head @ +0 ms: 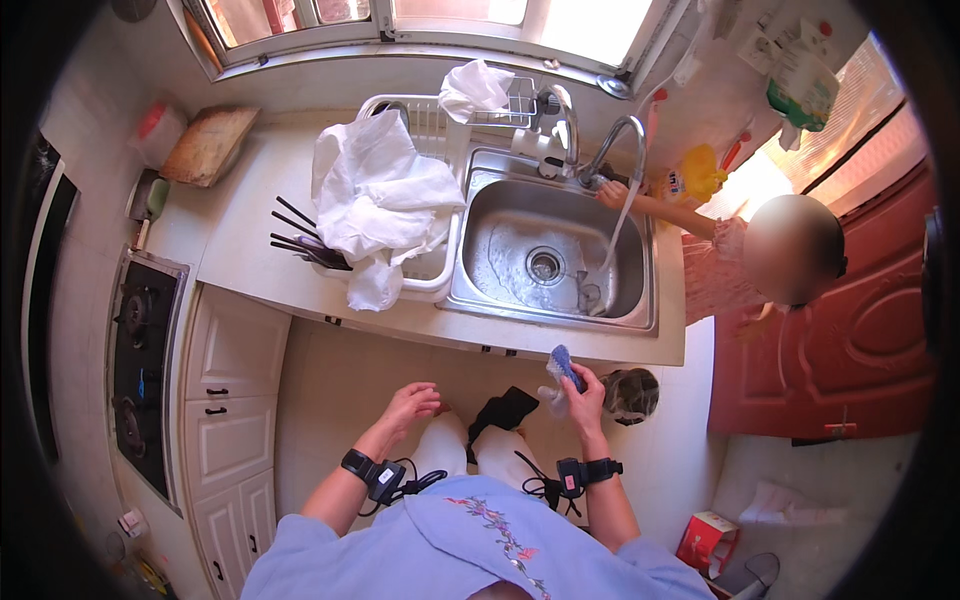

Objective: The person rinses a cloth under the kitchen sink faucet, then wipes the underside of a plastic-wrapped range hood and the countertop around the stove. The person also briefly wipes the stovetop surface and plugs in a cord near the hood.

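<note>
My right hand [584, 397] grips a bunched blue-and-white cloth [559, 364] just in front of the counter edge. A paler part of the cloth hangs below my fingers. My left hand [411, 409] hovers over my lap, holding nothing, its fingers loosely bent. Beyond the counter edge is a stainless steel sink [517, 240] with a round drain strainer [545, 265]. Water runs from a curved faucet [621, 120] into its right side. Another person's hand [613, 195] touches the base of that faucet.
White cloths [382, 187] cover a white dish rack [427, 287], where black chopsticks [296, 225] stick out. A second person [712, 262] stands right of the sink. A lined bin [631, 396] stands below the counter. At left are a gas stove [142, 375] and a wooden cutting board [210, 142].
</note>
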Demonstrator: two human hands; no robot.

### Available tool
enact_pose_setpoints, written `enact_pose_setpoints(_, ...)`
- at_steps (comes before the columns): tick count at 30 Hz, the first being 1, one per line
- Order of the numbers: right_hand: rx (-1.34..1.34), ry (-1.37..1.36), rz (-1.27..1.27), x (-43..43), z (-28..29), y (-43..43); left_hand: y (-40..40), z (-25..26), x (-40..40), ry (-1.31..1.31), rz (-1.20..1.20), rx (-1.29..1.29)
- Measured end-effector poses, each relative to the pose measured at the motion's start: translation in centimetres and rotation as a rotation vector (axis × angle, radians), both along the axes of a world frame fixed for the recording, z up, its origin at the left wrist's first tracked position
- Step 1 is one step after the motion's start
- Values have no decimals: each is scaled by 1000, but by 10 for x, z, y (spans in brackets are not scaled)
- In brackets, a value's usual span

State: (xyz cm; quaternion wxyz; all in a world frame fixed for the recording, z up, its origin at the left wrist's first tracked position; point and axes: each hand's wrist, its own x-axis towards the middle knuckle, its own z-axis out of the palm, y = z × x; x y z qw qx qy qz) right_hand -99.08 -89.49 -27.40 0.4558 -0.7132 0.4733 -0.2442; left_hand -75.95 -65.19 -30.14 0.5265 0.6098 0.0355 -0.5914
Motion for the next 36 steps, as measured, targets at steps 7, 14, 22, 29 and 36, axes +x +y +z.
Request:
enact_pose_setpoints(7, 139, -97, 2, 32, 1, 11, 41, -5, 22, 49, 134, -30)
enact_pose_setpoints(14, 501, -236, 194, 73, 12, 9, 84, 12, 40, 3, 311, -29)
enact_pose_setpoints(22, 713, -125, 553, 147, 33, 27, 160, 37, 31, -289, 449, 93)
enact_pose_setpoints(29, 697, 59, 1009, 217, -1, 75, 199, 18, 5, -646, 375, 256)
enact_pose_setpoints(36, 353, -68, 1487, 278, 33, 190, 163, 39, -5, -630, 492, -96)
